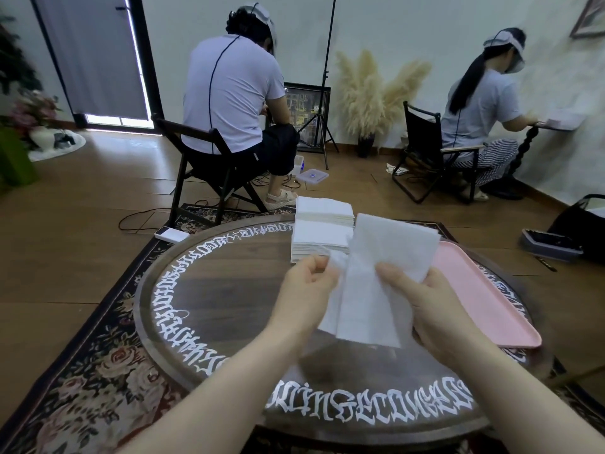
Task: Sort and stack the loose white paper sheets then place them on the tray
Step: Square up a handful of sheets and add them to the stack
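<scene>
Round dark wooden bench (229, 290): white ornamental lettering runs around its rim; it stands on a floral rug (98, 371).

Left hand (306, 290): raised over the middle of the bench, fingers curled, pinching the left edge of a white paper sheet (376, 273).

Right hand (435, 309): raised beside the left, thumb on top and fingers curled beneath, gripping the right side of the same sheet. The sheet hangs between both hands above the bench, creased lengthwise, its far end lifted toward the far edge.

Near paper stack (319, 239): squared pile of white sheets at the far edge of the bench, partly hidden by the held sheet.

Far paper stack (324, 209): second pile of white sheets, touching the first on its far side, overhanging the far edge.

Pink tray (484, 296): lies along the right edge of the bench; its near-left part is covered by the right hand and the held sheet. No paper shows on its visible part.

White flat device (172, 235): on the rug just beyond the far-left edge of the bench.

Two seated people on folding chairs, backs turned: one (232, 93) beyond the far edge, one (474, 109) at far right by the wall.

Tripod stand (325, 93), pampas grass in a vase (366, 93) and framed picture (306, 113) against the back wall.

Dark bag (579, 227) and grey box (550, 245) on the floor to the right.
</scene>
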